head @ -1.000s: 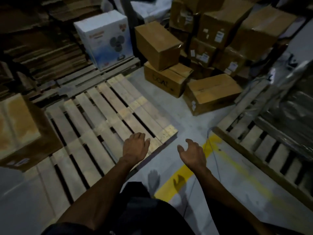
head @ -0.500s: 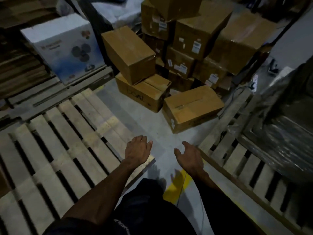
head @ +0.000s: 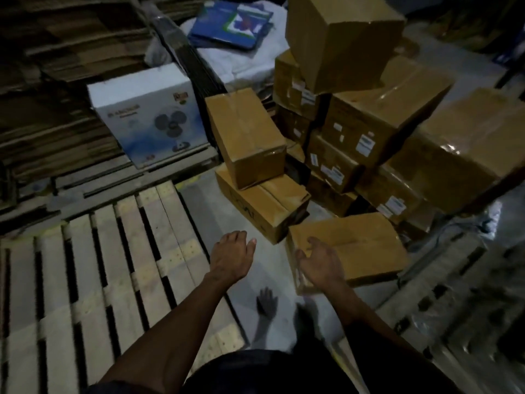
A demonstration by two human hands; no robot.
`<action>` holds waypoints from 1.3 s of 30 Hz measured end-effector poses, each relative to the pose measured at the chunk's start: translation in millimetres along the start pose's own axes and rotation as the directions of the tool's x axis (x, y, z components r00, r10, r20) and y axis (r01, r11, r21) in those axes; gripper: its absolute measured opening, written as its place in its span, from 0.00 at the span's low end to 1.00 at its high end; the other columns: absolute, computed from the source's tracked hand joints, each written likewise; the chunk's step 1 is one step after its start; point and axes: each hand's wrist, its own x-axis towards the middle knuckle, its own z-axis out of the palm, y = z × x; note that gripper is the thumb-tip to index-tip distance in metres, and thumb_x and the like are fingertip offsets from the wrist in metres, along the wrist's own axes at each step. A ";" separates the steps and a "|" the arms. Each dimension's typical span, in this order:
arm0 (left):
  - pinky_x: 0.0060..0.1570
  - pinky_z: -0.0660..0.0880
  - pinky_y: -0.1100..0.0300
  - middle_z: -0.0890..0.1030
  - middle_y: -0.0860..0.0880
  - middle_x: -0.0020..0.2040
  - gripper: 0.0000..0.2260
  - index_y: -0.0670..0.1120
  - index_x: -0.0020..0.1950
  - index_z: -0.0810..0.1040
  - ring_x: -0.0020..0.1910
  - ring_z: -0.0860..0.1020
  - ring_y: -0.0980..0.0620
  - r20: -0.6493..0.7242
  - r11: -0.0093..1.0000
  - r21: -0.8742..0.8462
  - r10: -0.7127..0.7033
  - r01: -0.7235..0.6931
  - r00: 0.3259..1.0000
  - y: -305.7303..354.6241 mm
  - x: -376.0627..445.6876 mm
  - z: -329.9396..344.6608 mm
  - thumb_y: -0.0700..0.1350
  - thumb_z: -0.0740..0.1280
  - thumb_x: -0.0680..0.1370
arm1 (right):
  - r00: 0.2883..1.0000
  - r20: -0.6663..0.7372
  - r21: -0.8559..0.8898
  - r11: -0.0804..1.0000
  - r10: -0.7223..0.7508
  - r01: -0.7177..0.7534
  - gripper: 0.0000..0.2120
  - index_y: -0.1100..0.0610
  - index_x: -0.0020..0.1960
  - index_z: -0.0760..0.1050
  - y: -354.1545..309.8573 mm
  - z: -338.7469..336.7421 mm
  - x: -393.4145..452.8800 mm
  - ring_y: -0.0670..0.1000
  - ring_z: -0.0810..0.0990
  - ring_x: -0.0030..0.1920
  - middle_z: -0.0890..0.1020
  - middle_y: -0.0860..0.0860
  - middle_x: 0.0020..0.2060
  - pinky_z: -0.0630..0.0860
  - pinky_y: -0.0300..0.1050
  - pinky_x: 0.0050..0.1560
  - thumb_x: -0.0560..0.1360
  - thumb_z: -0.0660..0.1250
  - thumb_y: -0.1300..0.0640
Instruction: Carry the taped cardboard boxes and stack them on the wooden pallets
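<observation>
a: dim warehouse floor (head: 199, 206) around us, grey concrete, with a wooden pallet (head: 119, 268) spread out on our left, its slats bare.

b: and our hands?

a: both are out in front and hold nothing. our left hand (head: 233, 255) hangs palm down over the floor just off the pallet's corner, fingers loose and relaxed. our right hand (head: 319, 263) is spread wide, fingers lightly bent, at the near left corner of the closest taped cardboard box (head: 360, 245). we cannot tell whether it touches the cardboard or sits just above it.

b: where does that box lie?

a: flat on the concrete, right of the pallet and apart from it. just behind it another brown box with dark lettering (head: 255, 206) lies on the floor, its top flap torn, and a third box (head: 244, 135) leans tilted on top of that one.

b: and the rest of the stock?

a: a heap of labelled cardboard boxes (head: 377, 120) rises at the right, stacked unevenly, with one big box (head: 341, 38) perched askew at the top. shiny tape shows on several lids.

b: anything on the far side?

a: a white fan carton (head: 147, 115) printed with a fan picture stands on a second pallet behind ours. flattened cardboard sheets (head: 62, 89) are piled behind it, and a blue printed packet (head: 233, 22) lies on white cloth at the back. the shadows of our hands (head: 265, 302) fall on the concrete below.
</observation>
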 end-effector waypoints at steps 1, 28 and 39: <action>0.64 0.68 0.51 0.73 0.43 0.69 0.28 0.43 0.71 0.70 0.67 0.71 0.43 -0.011 0.999 -0.014 -0.030 0.030 0.999 8.3 13.6 -2.0 0.58 0.45 0.82 | 0.999 0.029 -0.029 0.999 -0.027 0.028 0.25 0.57 0.71 0.68 -1.5 -11.6 19.6 0.61 0.71 0.68 0.74 0.58 0.67 0.70 0.56 0.67 0.80 0.62 0.44; 0.63 0.70 0.49 0.74 0.37 0.67 0.31 0.37 0.68 0.70 0.64 0.73 0.39 0.274 0.506 -0.687 -0.484 0.521 0.831 -70.0 456.8 -70.3 0.62 0.52 0.81 | 0.983 0.184 -0.017 0.999 -0.029 0.032 0.26 0.55 0.72 0.69 -208.5 -57.0 469.8 0.59 0.73 0.67 0.76 0.55 0.66 0.70 0.50 0.63 0.78 0.65 0.44; 0.57 0.67 0.56 0.68 0.41 0.73 0.33 0.39 0.76 0.60 0.68 0.70 0.42 0.485 0.057 -0.798 -0.529 0.600 0.696 -128.5 656.0 -5.8 0.56 0.65 0.79 | 0.984 0.129 0.071 0.989 0.121 -0.131 0.49 0.55 0.77 0.59 -228.3 -2.9 705.7 0.63 0.68 0.71 0.68 0.58 0.72 0.69 0.64 0.67 0.66 0.73 0.31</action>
